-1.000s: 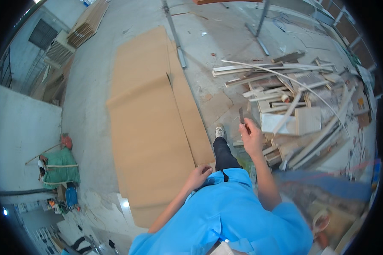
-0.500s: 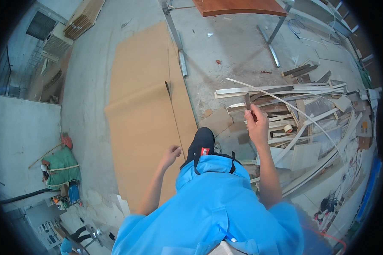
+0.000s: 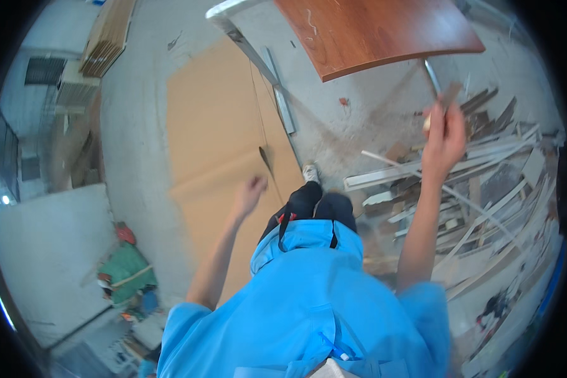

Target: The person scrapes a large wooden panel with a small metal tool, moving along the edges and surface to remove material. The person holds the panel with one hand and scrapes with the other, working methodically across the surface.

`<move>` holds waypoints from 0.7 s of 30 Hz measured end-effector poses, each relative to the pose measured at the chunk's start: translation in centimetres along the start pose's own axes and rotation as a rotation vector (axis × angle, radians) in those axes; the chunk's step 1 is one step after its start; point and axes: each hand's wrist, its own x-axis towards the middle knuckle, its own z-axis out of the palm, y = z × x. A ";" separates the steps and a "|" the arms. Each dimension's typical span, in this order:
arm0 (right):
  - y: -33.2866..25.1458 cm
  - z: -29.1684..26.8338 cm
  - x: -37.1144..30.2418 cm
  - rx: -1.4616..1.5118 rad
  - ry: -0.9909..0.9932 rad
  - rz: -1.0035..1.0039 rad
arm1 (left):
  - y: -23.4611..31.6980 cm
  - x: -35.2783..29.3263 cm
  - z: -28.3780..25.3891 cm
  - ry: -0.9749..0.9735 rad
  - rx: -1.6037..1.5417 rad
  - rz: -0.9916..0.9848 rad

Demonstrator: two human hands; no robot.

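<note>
My right hand (image 3: 445, 142) is raised over the right side, closed around a flat-bladed tool (image 3: 451, 93) whose dark blade points up past the fingers. A pale rounded end, perhaps its handle, shows beside the fingers; blur hides its exact kind. Out in front of my left thigh, my left hand (image 3: 251, 192) hangs with curled fingers, smeared by motion, and nothing shows in it. Below that hand lies a large brown sheet (image 3: 208, 126) on the floor, with a fold across it and a dark gap along its seam.
A reddish-brown wooden tabletop (image 3: 378, 31) on metal legs stands ahead, its near edge close to my right hand. Long scrap strips (image 3: 485, 195) lie heaped on the right. Stacked boards (image 3: 107, 38) stand far left, and a green sack (image 3: 129, 274) rests by the left wall.
My right hand has risen forward and to the right with the tool. A shoe now shows ahead of my legs, and the tabletop appears closer. My left hand is slightly farther forward.
</note>
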 end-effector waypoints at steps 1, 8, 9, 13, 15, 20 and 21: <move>0.5 2.2 2.5 0.020 0.072 -0.100 | 4.8 3.2 -2.2 0.085 -0.010 0.168; 7.5 15.4 12.2 -0.175 0.043 -0.278 | 36.7 16.3 -8.6 0.167 0.128 0.865; 8.2 16.3 12.9 -0.148 0.047 -0.268 | 39.2 17.6 -8.0 0.148 0.095 0.962; 9.3 17.5 14.1 0.037 0.107 -0.054 | 43.6 22.1 -5.4 -0.001 0.106 0.965; 9.1 17.2 13.8 0.107 0.115 0.048 | 43.8 24.2 -4.1 -0.044 0.194 0.978; 8.4 16.2 13.2 0.072 0.063 0.161 | 43.8 26.7 -3.2 -0.080 0.228 0.740; 8.3 16.2 13.1 0.080 0.068 0.183 | 43.9 27.2 -3.1 -0.102 0.173 0.853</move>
